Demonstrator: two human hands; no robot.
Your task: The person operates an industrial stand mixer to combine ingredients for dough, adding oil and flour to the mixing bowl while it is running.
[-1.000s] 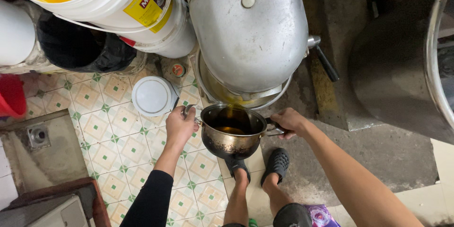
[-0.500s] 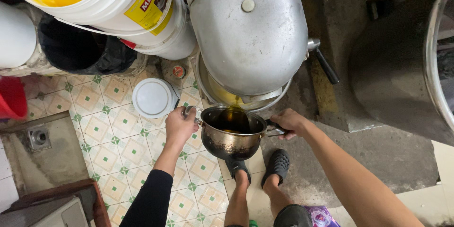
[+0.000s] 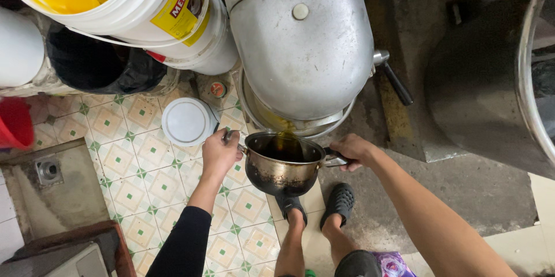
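I hold a dark, scorched metal pot (image 3: 281, 176) by its two side handles, above the tiled floor. My left hand (image 3: 220, 153) grips the left handle and my right hand (image 3: 354, 150) grips the right one. The pot is tilted towards a wide metal bowl (image 3: 341, 125) under a big grey metal machine (image 3: 300, 40), and brownish liquid shows inside the pot. My feet in black clogs (image 3: 340, 201) stand just below the pot.
A white lid (image 3: 186, 121) lies on the patterned floor tiles left of my left hand. White buckets (image 3: 139, 11), one smeared yellow inside, a black bin (image 3: 98, 69) and a red container (image 3: 14, 124) stand at upper left. A floor drain (image 3: 47, 169) is at left; a large steel vat (image 3: 491, 86) is at right.
The pot has tipped a little further towards the bowl under the machine; both hands keep their grip on the handles.
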